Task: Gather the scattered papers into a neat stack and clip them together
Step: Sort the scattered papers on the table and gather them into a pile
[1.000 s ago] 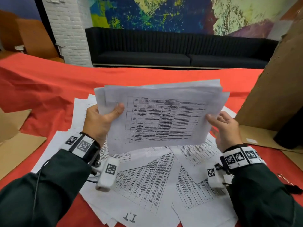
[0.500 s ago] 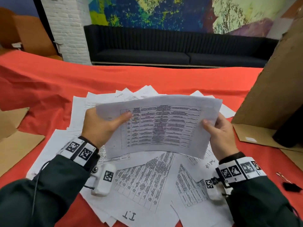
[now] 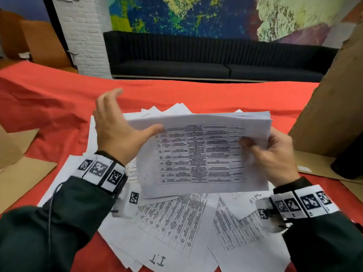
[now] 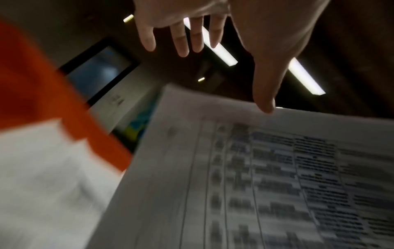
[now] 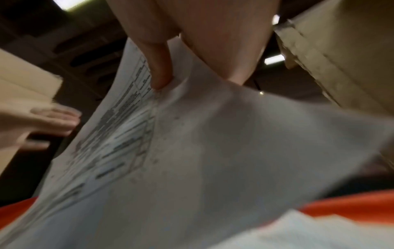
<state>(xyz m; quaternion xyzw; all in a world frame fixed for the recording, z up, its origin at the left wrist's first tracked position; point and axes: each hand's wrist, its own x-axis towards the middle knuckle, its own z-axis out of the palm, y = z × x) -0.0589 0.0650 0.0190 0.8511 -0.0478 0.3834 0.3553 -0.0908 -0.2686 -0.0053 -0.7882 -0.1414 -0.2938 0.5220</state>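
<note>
A stack of printed papers is held above the table, tilted toward me with a table of text on top. My right hand grips its right side, the thumb pressed on the top sheet and the fingers hidden behind. My left hand is at the stack's left edge, fingers spread and straight. Only its thumb tip touches the top edge of the stack. More loose sheets lie fanned out on the table under the stack.
A red cloth covers the table. A tall cardboard panel leans at the right with a black object at its foot. Flat cardboard pieces lie at the left edge. A dark sofa stands beyond the table.
My left hand has let go of the stack's left edge and spread its fingers. The stack has come lower and closer, still held by my right hand.
</note>
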